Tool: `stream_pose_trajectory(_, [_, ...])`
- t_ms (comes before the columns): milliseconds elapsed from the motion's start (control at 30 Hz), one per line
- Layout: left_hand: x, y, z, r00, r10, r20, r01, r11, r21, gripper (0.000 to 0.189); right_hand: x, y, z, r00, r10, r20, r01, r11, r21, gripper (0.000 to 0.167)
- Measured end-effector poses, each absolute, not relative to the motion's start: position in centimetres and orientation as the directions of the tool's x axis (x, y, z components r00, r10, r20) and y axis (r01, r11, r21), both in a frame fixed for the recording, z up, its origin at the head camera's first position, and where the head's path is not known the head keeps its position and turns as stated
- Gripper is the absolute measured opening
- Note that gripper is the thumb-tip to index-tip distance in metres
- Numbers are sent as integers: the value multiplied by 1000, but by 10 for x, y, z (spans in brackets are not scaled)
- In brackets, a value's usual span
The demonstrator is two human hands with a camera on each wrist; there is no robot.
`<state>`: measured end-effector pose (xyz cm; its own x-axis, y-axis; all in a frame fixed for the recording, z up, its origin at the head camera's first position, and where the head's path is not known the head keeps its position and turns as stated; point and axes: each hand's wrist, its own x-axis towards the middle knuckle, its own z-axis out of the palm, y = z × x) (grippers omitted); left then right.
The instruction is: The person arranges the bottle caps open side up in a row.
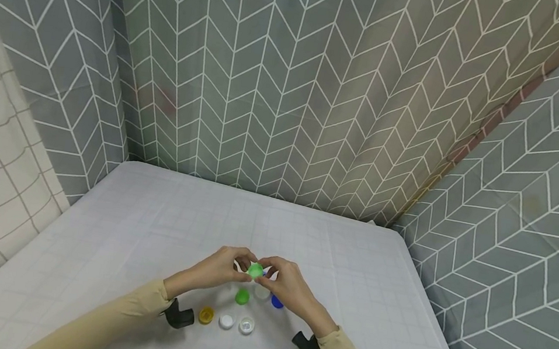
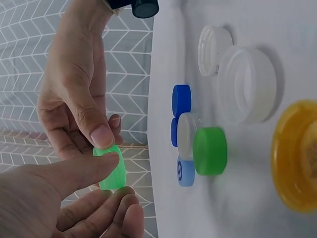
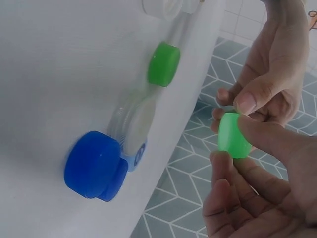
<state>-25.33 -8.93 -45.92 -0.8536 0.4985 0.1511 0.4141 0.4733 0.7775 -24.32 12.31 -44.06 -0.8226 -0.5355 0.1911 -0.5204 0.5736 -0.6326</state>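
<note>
A translucent light green bottle cap (image 1: pixel 255 270) is held up above the table between both hands. My left hand (image 1: pixel 225 264) pinches it from one side, thumb against the cap in the left wrist view. From the other side my right hand (image 1: pixel 291 285) pinches the same cap between thumb and fingers. Below them on the table lies a solid green cap (image 2: pixel 210 151). Beside it are a whitish cap with a clear ribbed rim (image 3: pixel 133 124), a light blue cap with a swirl mark (image 2: pixel 185 171) and two dark blue caps, the larger one (image 3: pixel 92 164) in front.
Nearer the body a yellow cap (image 1: pixel 206 315), a white cap (image 1: pixel 226 321) and a clear-white cap (image 1: pixel 246 326) stand in a row on the white-covered table (image 1: pixel 155 229). Black wrist devices (image 1: pixel 179 314) sit at both wrists. A patterned grey curtain (image 1: pixel 271 79) hangs behind.
</note>
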Motion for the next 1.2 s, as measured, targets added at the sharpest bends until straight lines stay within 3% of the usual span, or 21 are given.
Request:
stream_pose_trajectory(433, [-236, -77, -452, -823, 533, 199, 511, 539, 670, 27, -228, 138, -429, -813, -556, 172, -539, 610, -580, 30])
stream_pose_trajectory(733, [-210, -61, -454, -755, 588, 291, 652, 627, 426, 26, -208, 146, -418, -796, -603, 46, -540, 674, -504, 29])
stream_pose_trajectory(1000, [-195, -47, -472, -720, 652, 238, 694, 665, 276, 29, -197, 148, -424, -762, -640, -99, -558, 726, -402, 30])
stream_pose_trajectory(1200, [-191, -39, -484, -707, 673, 216, 707, 677, 205, 29, -194, 146, -430, -740, -645, -193, -542, 741, -398, 31])
